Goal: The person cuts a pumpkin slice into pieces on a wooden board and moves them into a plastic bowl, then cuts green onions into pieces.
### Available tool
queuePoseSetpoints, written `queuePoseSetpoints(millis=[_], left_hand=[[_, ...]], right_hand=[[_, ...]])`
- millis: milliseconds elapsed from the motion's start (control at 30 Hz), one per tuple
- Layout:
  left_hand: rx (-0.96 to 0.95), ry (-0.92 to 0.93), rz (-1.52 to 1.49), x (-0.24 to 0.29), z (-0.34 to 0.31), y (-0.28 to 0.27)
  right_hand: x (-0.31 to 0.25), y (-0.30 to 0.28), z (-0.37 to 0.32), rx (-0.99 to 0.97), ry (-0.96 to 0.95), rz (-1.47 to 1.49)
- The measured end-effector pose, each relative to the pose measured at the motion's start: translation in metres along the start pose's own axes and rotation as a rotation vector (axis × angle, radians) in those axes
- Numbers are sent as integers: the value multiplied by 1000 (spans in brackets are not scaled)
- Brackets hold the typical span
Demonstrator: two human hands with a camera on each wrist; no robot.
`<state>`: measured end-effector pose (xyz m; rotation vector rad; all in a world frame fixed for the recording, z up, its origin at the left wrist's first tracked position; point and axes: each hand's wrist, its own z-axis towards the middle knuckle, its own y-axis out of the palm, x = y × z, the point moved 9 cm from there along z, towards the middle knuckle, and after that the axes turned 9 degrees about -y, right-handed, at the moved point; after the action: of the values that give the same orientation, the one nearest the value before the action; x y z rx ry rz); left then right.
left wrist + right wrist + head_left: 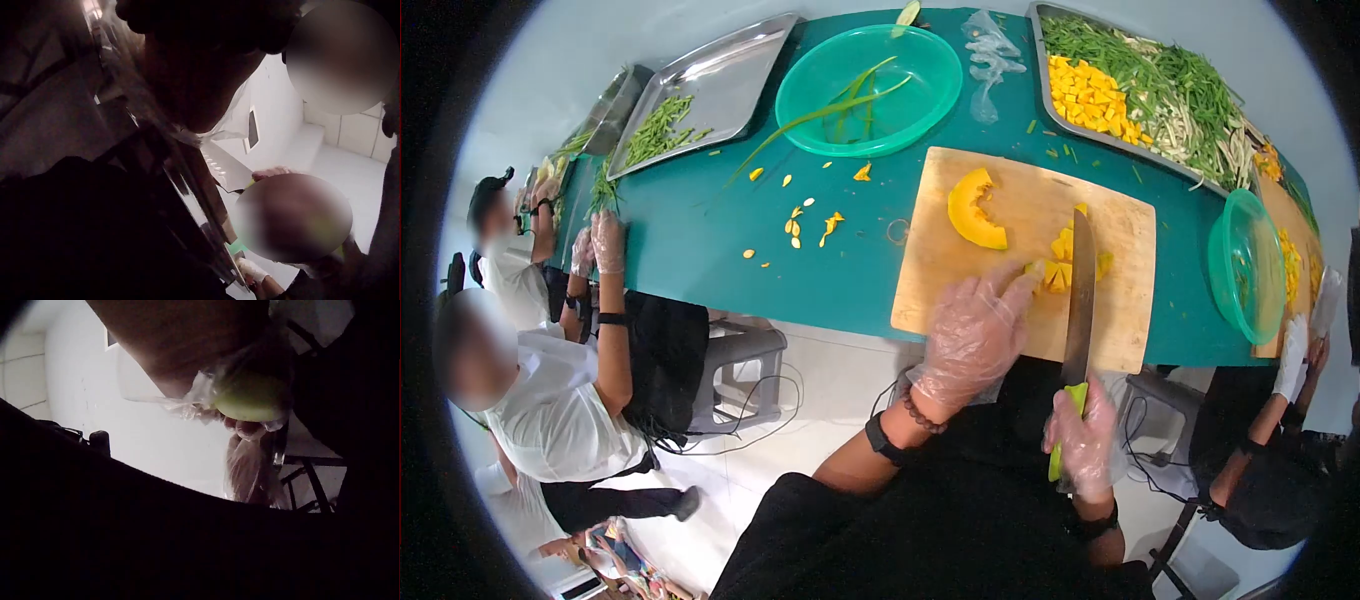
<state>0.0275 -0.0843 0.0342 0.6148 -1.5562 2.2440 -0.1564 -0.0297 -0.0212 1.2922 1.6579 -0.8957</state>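
Observation:
My right hand (pixel 1088 440), in a clear plastic glove, grips the green handle of a long kitchen knife (pixel 1081 290). Its blade points away from me over the wooden cutting board (pixel 1000 180), among cut pumpkin pieces (pixel 1057 276). In the right wrist view the green handle (pixel 250 399) shows inside the gloved fist. My gloved left hand (pixel 975 330) is at the board's near side, left of the blade, its fingertips holding a pumpkin piece (pixel 1033 269). A curved pumpkin wedge (pixel 975 210) lies behind that hand. The left wrist view is dark and hides the fingers.
A green basin (pixel 800 95) with long leaves stands behind the board. Metal trays of cut greens (pixel 660 135) and pumpkin cubes (pixel 1090 100) flank it. Seeds and scraps (pixel 795 228) lie on the green table. People work at both sides; another green basin (pixel 1235 265) stands right.

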Motion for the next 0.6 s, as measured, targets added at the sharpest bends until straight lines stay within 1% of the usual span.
queuePoseSetpoints(millis=[100,200,300,400,500,600], left_hand=[[-11,-46,-31,-3,-1,3],[7,-29,-18,-1,0,1],[25,-21,-14,1,1,-2],[-4,-25,26,0,0,-1],[-7,-41,-5,-2,-1,1],[44,-51,-72,-8,-2,-4]], right_hand=[[-1,-4,-1,50,-94,109],[-4,-4,0,1,-110,120],[-6,-2,-2,-26,-85,91],[-7,-4,-4,73,-80,-5],[-13,-7,3,40,-112,-176],[-9,-13,6,69,-125,-237]])
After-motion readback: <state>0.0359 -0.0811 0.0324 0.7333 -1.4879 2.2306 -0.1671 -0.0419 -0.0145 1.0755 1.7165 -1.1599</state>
